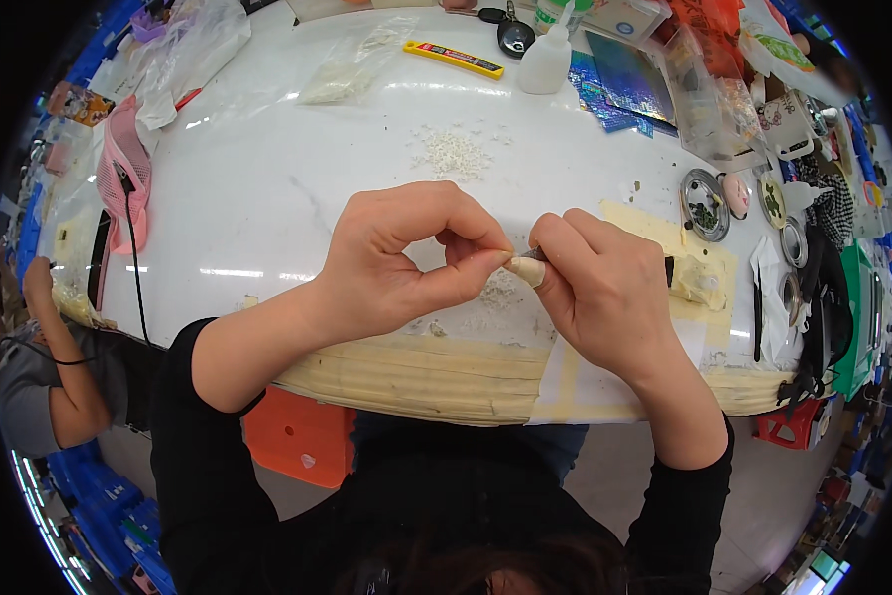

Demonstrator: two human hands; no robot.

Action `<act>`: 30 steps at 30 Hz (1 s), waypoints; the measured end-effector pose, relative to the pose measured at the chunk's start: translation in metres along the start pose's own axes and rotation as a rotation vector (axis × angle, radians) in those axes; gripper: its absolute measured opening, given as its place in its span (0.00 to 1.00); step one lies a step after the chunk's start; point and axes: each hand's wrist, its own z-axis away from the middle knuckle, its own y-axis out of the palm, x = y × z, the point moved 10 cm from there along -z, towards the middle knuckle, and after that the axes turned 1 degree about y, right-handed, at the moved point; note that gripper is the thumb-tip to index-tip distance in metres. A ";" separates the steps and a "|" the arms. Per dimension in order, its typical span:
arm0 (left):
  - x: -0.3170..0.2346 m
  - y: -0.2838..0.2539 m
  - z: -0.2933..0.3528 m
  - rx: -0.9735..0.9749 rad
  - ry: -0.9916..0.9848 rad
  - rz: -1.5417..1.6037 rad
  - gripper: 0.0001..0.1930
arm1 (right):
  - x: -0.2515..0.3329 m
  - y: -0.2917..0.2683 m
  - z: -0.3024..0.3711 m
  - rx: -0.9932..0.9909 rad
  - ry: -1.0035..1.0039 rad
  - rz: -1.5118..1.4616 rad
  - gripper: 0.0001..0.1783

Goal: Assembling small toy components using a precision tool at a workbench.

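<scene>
Over the middle of the table, my left hand (pixel 391 260) pinches thumb and forefinger together at the tips; whatever they hold is too small to make out. Right against those fingertips is my right hand (pixel 604 283), its fingers curled round a small dark grey tool (pixel 533 254) whose kind is mostly hidden. A cream wrap (pixel 526 270) covers the tip of my right thumb. Beyond the hands lies a scatter of tiny white beads or bits (pixel 454 152). More white bits (pixel 502 290) are spread on the tabletop beneath the fingers.
A yellow cutter knife (pixel 454 59), a white squeeze bottle (pixel 545 61) and blue shiny sheets (pixel 629 84) lie at the back. To the right are a round metal dish (pixel 705 204) and a clear plastic box (pixel 713 109). At left sits a pink mesh item (pixel 125 174); another person's arm (pixel 64 347) is beyond.
</scene>
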 end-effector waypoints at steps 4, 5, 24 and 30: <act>0.002 0.000 0.002 0.017 -0.040 0.023 0.06 | 0.002 0.000 0.000 -0.016 -0.017 0.010 0.10; 0.004 0.000 0.003 0.010 -0.056 0.054 0.06 | 0.003 -0.001 -0.001 -0.026 -0.021 0.008 0.10; 0.016 0.004 0.006 -0.022 -0.162 0.303 0.03 | -0.002 0.001 -0.001 0.010 0.038 -0.065 0.08; 0.011 0.002 0.005 0.007 -0.098 0.158 0.04 | -0.001 0.002 -0.001 -0.002 0.028 -0.040 0.11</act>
